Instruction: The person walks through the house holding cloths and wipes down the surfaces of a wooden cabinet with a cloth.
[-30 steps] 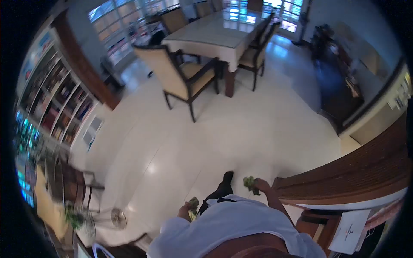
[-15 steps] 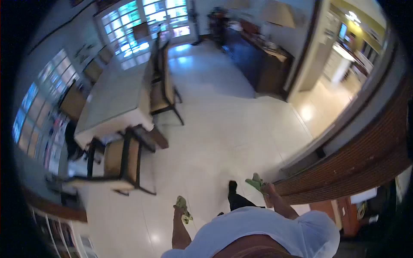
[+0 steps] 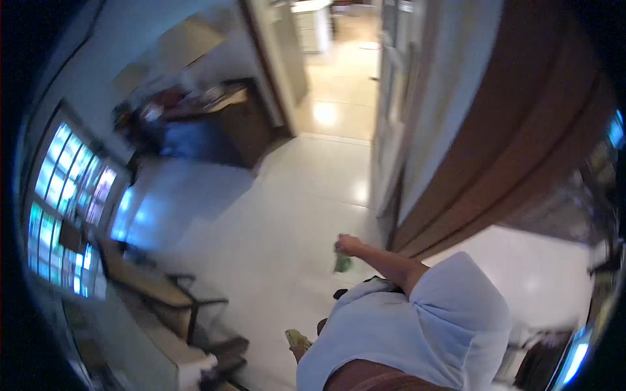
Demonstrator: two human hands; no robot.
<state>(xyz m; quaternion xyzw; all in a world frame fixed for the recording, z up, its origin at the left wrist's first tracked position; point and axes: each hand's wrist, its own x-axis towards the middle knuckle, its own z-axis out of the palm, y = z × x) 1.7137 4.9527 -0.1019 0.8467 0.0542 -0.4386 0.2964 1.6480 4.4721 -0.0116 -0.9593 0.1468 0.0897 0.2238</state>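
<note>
Bluish daylight glared through the tall, multi-paned glass window (image 3: 68, 169). Warm reflections gleamed near the far edge of the glossy cream tiled floor (image 3: 300, 221). Blur softened the dark wooden sideboard (image 3: 215, 140); fisheye distortion curved the black-cornered view.

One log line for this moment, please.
left hand: holding yellow-green item | right hand: holding green item | ahead: lit doorway | image: blurred

No text, label, brand, number or sign can be read here.
</note>
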